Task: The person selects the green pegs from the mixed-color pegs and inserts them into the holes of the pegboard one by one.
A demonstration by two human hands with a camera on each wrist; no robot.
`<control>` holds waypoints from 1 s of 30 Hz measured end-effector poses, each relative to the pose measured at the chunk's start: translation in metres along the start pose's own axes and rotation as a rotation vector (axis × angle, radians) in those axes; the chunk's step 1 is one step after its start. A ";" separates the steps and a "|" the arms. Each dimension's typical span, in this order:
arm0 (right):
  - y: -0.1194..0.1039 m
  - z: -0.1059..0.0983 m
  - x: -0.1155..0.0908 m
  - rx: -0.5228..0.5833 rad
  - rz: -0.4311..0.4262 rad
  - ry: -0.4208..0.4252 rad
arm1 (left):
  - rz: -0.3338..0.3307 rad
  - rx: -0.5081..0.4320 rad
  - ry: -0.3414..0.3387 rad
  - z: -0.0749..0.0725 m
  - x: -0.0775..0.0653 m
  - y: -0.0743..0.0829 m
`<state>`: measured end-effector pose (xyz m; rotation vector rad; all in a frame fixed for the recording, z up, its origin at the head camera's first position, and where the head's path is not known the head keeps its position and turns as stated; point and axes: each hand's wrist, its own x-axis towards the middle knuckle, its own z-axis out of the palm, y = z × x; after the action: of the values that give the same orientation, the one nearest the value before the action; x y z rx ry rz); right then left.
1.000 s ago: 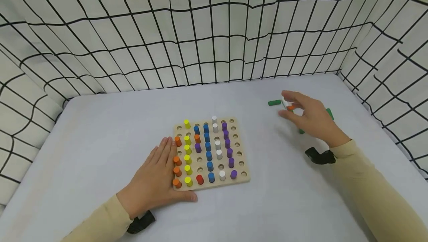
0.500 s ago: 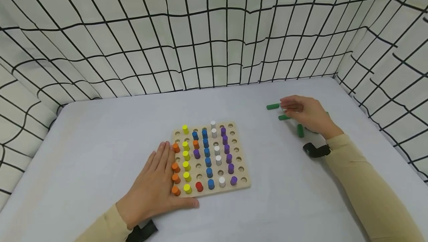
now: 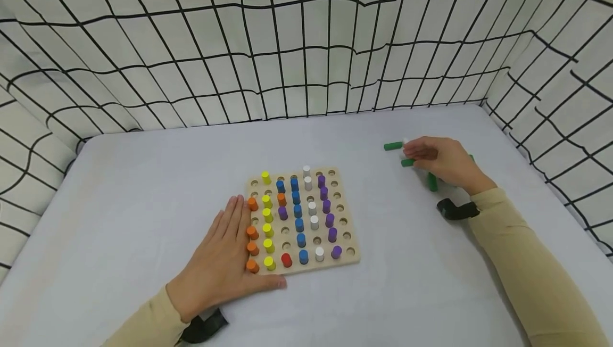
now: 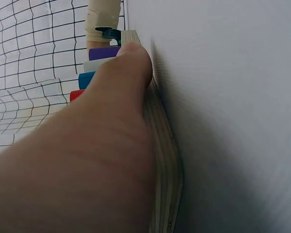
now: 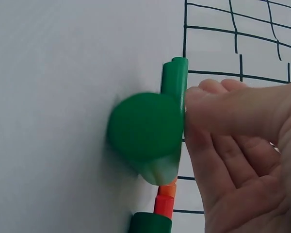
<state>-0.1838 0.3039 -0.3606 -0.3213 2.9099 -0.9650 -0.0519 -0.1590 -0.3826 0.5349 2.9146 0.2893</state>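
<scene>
**Wooden pegboard (image 3: 340,243) lies against outstretched left hand (image 3: 220,259)**

Fingers straight, the left hand flanks the pegboard on a white surface (image 3: 143,203), thumb along its near edge. Upright pegs (image 3: 300,240) in several colours stand in many holes. Well apart to the right, the right hand (image 3: 445,165) is among loose green pegs (image 3: 393,146), thumb and fingertips close together; whether they pinch one cannot be told.

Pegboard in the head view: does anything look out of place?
Possibly: the third column from the left mixes a blue peg, an orange peg, a purple peg and a red peg, while every other occupied column holds one colour.
</scene>
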 end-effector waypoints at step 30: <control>-0.005 -0.002 0.000 0.003 0.010 -0.177 | 0.004 -0.039 -0.007 -0.002 0.002 0.000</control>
<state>-0.1830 0.3012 -0.3558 -0.3716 2.7476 -0.8909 -0.0538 -0.1590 -0.3805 0.5344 2.8951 0.3436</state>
